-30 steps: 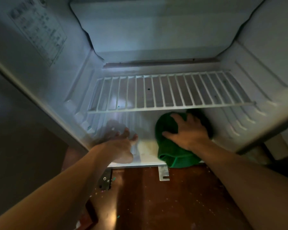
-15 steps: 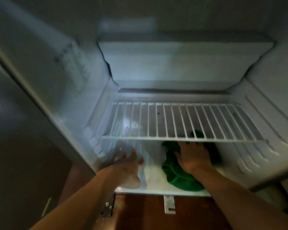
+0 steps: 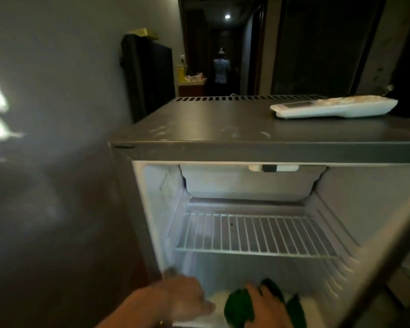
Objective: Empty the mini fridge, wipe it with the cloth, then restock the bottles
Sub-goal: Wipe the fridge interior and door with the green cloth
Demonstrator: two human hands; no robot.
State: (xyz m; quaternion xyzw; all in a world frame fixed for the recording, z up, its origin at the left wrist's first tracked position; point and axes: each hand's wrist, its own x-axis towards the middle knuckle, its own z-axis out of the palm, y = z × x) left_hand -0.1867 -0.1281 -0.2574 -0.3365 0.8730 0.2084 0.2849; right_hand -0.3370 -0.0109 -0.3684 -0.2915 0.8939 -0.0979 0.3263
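The mini fridge (image 3: pixel 246 147) stands open with a white interior and holds no bottles. A white wire shelf (image 3: pixel 253 234) spans its middle. On the fridge floor at the bottom of the view lies the green cloth (image 3: pixel 237 308), with my right hand (image 3: pixel 265 306) pressed flat on top of it. My left hand (image 3: pixel 180 297) rests on the floor's front left corner, fingers spread, holding nothing. No bottles are in view.
A white remote control (image 3: pixel 331 106) lies on the fridge's grey top at the right. The fridge door edge (image 3: pixel 374 268) crosses the lower right. A grey wall is at the left; behind, a dark cabinet (image 3: pixel 149 74) and a person in a dim hallway (image 3: pixel 220 69).
My view has tilted up, so the fridge top and the room behind appear and both hands sit at the bottom edge. The right hand stays on the cloth, the left on the floor.
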